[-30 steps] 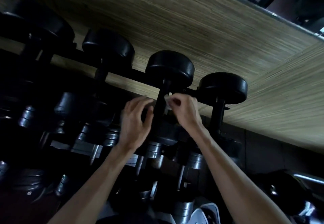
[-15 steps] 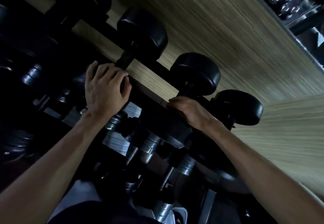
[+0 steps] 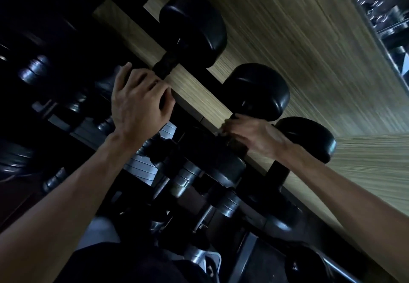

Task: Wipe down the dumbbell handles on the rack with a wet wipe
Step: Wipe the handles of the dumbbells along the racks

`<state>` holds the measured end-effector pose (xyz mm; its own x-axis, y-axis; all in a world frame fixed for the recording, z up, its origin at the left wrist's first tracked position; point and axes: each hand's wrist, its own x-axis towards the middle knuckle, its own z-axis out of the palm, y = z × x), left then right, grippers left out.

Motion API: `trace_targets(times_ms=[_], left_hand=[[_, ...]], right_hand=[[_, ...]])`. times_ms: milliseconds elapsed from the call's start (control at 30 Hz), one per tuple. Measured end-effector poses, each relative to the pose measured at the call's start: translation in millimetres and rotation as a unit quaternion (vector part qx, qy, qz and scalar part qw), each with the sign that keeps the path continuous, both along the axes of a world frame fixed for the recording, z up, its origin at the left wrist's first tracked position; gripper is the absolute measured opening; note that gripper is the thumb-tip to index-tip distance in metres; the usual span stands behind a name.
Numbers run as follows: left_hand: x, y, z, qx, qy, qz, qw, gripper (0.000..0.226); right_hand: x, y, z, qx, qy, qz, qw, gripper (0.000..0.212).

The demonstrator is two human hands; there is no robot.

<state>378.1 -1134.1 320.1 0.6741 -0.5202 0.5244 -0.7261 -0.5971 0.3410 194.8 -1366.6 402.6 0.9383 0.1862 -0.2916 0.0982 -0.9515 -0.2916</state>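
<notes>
currently my right hand (image 3: 250,135) is curled round a dumbbell handle (image 3: 234,143), wipe hidden (presumably under the fingers); left hand (image 3: 139,103) clasps the neighbouring handle (image 3: 164,66). twist along the grip, keeping pressure even.

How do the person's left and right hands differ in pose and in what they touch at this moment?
The left hand shows its back to the camera, fingers curled over the rack's dark top rail; the right hand lies side-on, wrapped round a dumbbell handle. The left hand sits higher and nearer the dumbbell with the wrapped grip; the right sits below the next dumbbell head. No wipe shows clearly in either. Both reach up with bare forearms.
</notes>
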Motion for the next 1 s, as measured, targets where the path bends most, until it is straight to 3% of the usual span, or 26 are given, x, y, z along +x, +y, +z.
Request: trace_targets(times_ms=[100, 167, 333, 533, 700, 767, 867, 933, 1000], left_hand=[[0, 0, -1, -0.006, -0.004, 0.000, 1.000, 0.028], [1, 0, -1, -0.009, -0.007, -0.001, 1.000, 0.027], [1, 0, -1, -0.006, -0.007, 0.006, 1.000, 0.028], [0, -1, -3, -0.002, -0.011, 0.011, 1.000, 0.028], [1, -1, -2, -0.003, -0.014, 0.013, 1.000, 0.028], [0, -1, -2, -0.005, -0.015, 0.015, 1.000, 0.027], [-1, -1, -3, -0.002, -0.014, 0.013, 1.000, 0.029], [0, -1, -3, 0.000, -0.013, 0.009, 1.000, 0.029], [0, -1, -2, -0.001, -0.010, 0.010, 1.000, 0.030]], right_hand=[[15, -26, -5, -0.085, -0.035, -0.080, 0.993, 0.023], [20, -22, -10, -0.101, -0.022, -0.083, 0.991, 0.018], [48, 8, 2, -0.049, 0.185, -0.075, 0.979, 0.016], [79, -12, -10, -0.174, 0.259, -0.092, 0.946, 0.015], [88, 9, -13, -0.059, 0.366, -0.100, 0.923, 0.017], [98, 4, -9, -0.065, 0.348, -0.110, 0.929, 0.019], [99, -12, -7, -0.149, 0.298, -0.117, 0.935, 0.013], [96, -8, -7, -0.186, 0.309, -0.074, 0.930, 0.010], [93, 4, -10, -0.144, 0.351, -0.066, 0.923, 0.011]])
